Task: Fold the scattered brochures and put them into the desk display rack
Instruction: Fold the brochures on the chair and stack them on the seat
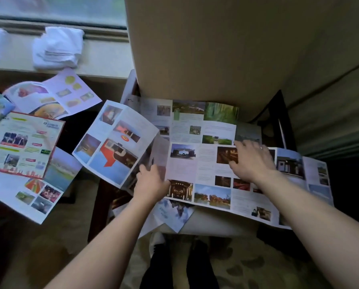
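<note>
A long multi-panel brochure [205, 163] with photos lies spread across a chair seat. My left hand [151, 180] grips its left end panels, which are lifted and folded up toward the left. My right hand [251, 161] rests flat on the middle of the brochure with fingers spread. A second wide brochure [191, 119] lies under it toward the chair back. Another folded sheet [172, 213] pokes out below the front edge. No display rack is in view.
More brochures lie scattered at the left: a pink one [55, 94], a red-bordered one [26, 144] and one with small photos [36, 192]. Folded white towels [57, 49] sit on the windowsill. The beige chair back [205, 49] rises behind. My feet are on the patterned carpet [247, 265].
</note>
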`<state>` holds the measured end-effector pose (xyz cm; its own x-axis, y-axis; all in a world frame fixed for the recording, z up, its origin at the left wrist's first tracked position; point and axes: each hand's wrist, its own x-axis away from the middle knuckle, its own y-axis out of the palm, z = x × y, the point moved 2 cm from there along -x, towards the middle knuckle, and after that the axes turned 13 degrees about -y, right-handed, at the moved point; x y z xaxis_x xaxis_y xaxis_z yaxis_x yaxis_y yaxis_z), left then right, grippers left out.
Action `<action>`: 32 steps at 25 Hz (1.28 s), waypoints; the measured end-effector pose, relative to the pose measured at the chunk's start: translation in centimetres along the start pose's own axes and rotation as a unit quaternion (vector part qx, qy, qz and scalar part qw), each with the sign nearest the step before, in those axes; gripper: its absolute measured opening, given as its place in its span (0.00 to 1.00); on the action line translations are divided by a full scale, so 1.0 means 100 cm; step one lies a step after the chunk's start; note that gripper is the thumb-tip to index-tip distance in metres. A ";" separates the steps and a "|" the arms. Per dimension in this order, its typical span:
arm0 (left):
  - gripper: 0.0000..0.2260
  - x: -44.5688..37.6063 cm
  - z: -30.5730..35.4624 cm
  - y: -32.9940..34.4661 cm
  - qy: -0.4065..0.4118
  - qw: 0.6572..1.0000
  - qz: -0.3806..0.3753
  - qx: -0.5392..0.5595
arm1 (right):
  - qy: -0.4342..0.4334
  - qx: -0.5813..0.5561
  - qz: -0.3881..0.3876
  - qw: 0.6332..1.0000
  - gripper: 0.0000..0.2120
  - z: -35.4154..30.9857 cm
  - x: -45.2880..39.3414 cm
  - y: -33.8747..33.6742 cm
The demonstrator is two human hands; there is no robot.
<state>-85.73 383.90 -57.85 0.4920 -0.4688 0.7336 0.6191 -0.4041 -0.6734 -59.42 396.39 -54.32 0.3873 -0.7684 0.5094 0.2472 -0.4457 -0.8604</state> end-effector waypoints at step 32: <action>0.25 0.084 0.073 -0.065 0.078 0.791 -0.392 0.462 | -0.088 -0.308 0.033 0.947 0.09 -0.025 0.045 -0.164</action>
<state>-81.11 388.34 -46.65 -0.3021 -0.4791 0.8241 0.9155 0.0952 0.3909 -63.95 399.10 -37.99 0.5400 -0.7396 0.4017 -0.3262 -0.6238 -0.7102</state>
